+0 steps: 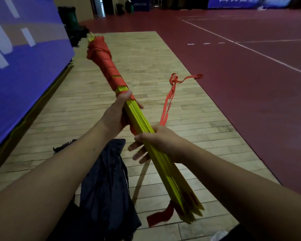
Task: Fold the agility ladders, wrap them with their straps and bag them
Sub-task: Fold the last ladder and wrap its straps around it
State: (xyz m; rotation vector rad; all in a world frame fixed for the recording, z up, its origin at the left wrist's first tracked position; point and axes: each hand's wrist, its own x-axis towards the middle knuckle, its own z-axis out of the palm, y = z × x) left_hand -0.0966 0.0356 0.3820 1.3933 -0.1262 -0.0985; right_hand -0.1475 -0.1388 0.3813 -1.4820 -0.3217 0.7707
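Wrapping is under way. The bundle of flat yellow plastic ladder rungs (pixel 137 119) runs from 11 to 5 o'clock, its far half wound in red webbing strap (pixel 102 58). The left hand (pixel 118 113) grips it at centre, fingers curled round. The right hand (pixel 158 138) spreads its fingers beneath and probably traps the loose strap tail (pixel 172 90). Next, taut turns toward 5 o'clock. The dark fabric bag (pixel 108 180) lies at 7 o'clock. The blue banner (pixel 24 66) at 9 o'clock has cropped, unreadable white letters.

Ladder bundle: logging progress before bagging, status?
Left hand grips ladder bundle mid-length. Right hand holds it nearer, loose strap trailing up. Far end wrapped; dark bag on floor below. Nothing blocking.
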